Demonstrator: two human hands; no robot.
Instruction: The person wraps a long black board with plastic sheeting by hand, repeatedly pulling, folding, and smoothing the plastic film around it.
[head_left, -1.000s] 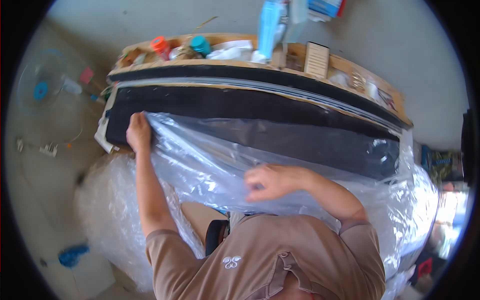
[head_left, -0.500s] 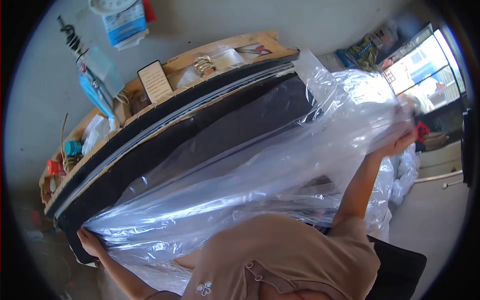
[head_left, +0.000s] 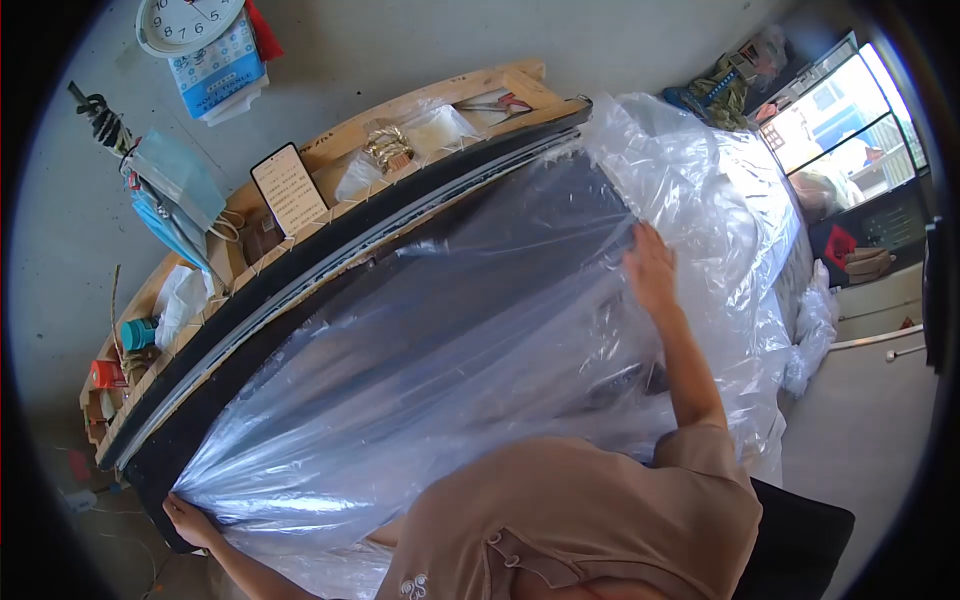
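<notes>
A wide sheet of clear plastic film [head_left: 420, 370] stretches over the black work surface [head_left: 170, 440]. Down at the left corner, my left hand [head_left: 190, 522] is closed on the gathered edge of the film, and folds fan out from it. My right hand [head_left: 652, 268] lies on the film near the right end of the surface, fingers stretched out and not gripping. Beyond that hand, more film [head_left: 720, 220] hangs loosely in crumpled folds. Along the far side of the surface runs a long black bar with metal strips [head_left: 340, 240].
Behind the bar a wooden ledge [head_left: 520, 80] holds a phone [head_left: 289, 188], a teal-lidded jar [head_left: 138, 333] and a red box [head_left: 107, 374]. Face masks [head_left: 180, 185], a tissue pack [head_left: 220, 70] and a clock [head_left: 190, 20] hang on the wall. A black chair [head_left: 800, 535] stands behind me.
My right hand has come down from the raised far right onto the film at the surface's right end. The film now lies flatter; my left hand keeps its corner.
</notes>
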